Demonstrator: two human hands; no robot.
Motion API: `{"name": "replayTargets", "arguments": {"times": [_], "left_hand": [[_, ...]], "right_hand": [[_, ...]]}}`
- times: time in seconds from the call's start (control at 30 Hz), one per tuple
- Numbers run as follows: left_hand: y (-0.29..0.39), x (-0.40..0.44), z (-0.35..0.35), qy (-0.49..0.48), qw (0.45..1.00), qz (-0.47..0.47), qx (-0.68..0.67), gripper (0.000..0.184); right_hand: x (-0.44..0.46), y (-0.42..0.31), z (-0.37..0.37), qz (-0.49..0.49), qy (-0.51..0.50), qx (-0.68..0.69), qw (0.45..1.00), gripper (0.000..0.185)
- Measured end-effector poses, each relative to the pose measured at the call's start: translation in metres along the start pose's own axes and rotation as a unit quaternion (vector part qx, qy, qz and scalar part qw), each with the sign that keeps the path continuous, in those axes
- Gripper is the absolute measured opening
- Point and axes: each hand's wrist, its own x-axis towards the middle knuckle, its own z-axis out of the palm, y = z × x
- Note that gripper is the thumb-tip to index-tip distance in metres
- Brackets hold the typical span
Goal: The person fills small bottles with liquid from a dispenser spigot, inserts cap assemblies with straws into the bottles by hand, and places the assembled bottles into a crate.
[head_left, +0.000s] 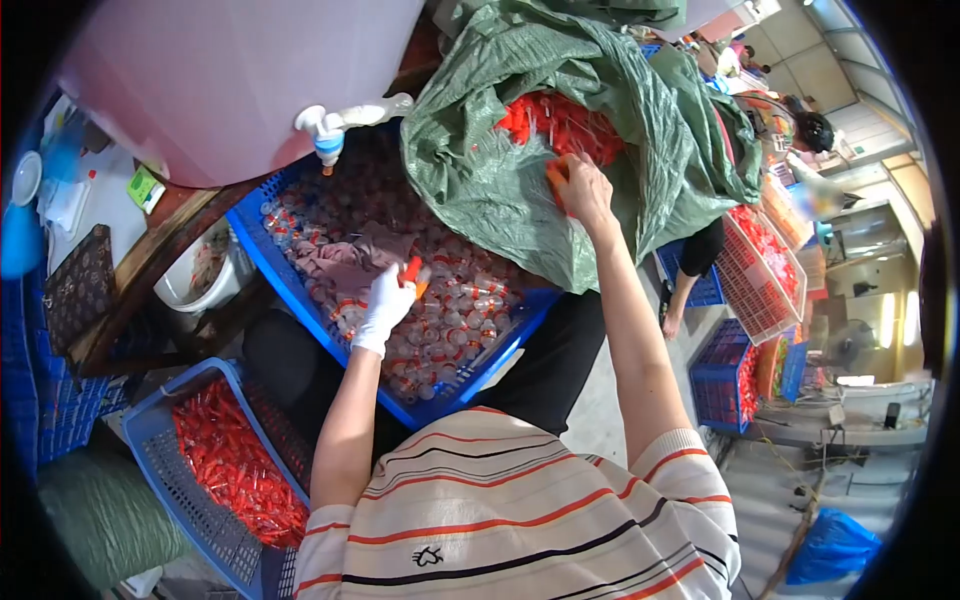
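Note:
My left hand (388,302), in a white glove, is closed on a small red plastic piece (410,268) above a blue crate (345,352). Orange shows at its fingertips. Many small clear plastic parts with red-orange bits (440,345) fill the crate, and a crumpled pinkish cloth (350,258) lies on them. My bare right hand (580,188) is at the mouth of a green woven sack (480,195), its fingers curled together. Orange covers or touches those fingertips; what they grip is hidden. Red pieces with clear ends (560,125) lie inside the sack.
A large pink tub (240,80) with a white tap (340,120) stands over the crate's far side. A blue-grey basket (155,425) of red pieces (230,455) is at lower left, near a white bucket (215,275). More crates (720,385) and another person (780,125) are at right.

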Motion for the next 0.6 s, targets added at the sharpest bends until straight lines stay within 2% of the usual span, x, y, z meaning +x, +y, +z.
{"name": "replayTargets", "arguments": {"times": [0.03, 0.07, 0.13, 0.2, 0.23, 0.27, 0.33, 0.37, 0.4, 0.43, 0.53, 0.57, 0.6], "left_hand": [[0.017, -0.001, -0.018, -0.003, 0.965, -0.061, -0.254, 0.024], [0.029, -0.001, -0.036, -0.003, 0.863, -0.114, -0.493, 0.025], [0.051, 0.003, -0.081, 0.004, 0.845, -0.014, -0.535, 0.028], [0.057, 0.007, -0.106, 0.035, 0.812, 0.015, -0.582, 0.036], [0.060, 0.011, -0.114, 0.049, 0.824, 0.026, -0.563, 0.037], [0.062, 0.015, -0.121, 0.062, 0.836, 0.037, -0.543, 0.038], [0.065, 0.022, -0.130, 0.069, 0.814, 0.053, -0.575, 0.038], [0.067, 0.026, -0.134, 0.070, 0.806, 0.057, -0.585, 0.037], [0.069, 0.027, -0.138, 0.071, 0.798, 0.061, -0.596, 0.037], [0.075, 0.024, -0.142, 0.083, 0.818, 0.075, -0.564, 0.034], [0.064, 0.026, -0.142, 0.065, 0.801, 0.081, -0.589, 0.033], [0.062, 0.026, -0.141, 0.089, 0.839, 0.097, -0.528, 0.034], [0.064, 0.026, -0.144, 0.077, 0.829, 0.095, -0.546, 0.034]], "right_hand": [[0.005, 0.000, 0.002, 0.001, -0.021, -0.025, 0.999, 0.025], [0.004, -0.009, -0.009, -0.006, -0.029, 0.020, 0.999, 0.024], [0.005, -0.022, -0.020, -0.008, 0.017, 0.130, 0.991, 0.025], [0.006, -0.041, -0.031, 0.009, 0.040, 0.183, 0.982, 0.026], [0.007, -0.050, -0.038, 0.019, 0.052, 0.209, 0.976, 0.027], [0.006, -0.062, -0.044, -0.007, 0.059, 0.265, 0.962, 0.028], [0.004, -0.093, -0.059, -0.057, 0.072, 0.373, 0.923, 0.031], [0.006, -0.105, -0.066, -0.098, 0.057, 0.385, 0.916, 0.031], [0.002, -0.123, -0.086, -0.123, -0.007, 0.388, 0.914, 0.031], [0.000, -0.141, -0.100, -0.148, -0.010, 0.395, 0.907, 0.030], [-0.004, -0.185, -0.128, -0.216, -0.011, 0.422, 0.880, 0.030], [-0.003, -0.194, -0.130, -0.232, 0.001, 0.412, 0.881, 0.029], [-0.002, -0.201, -0.131, -0.247, 0.012, 0.402, 0.882, 0.029]]}}
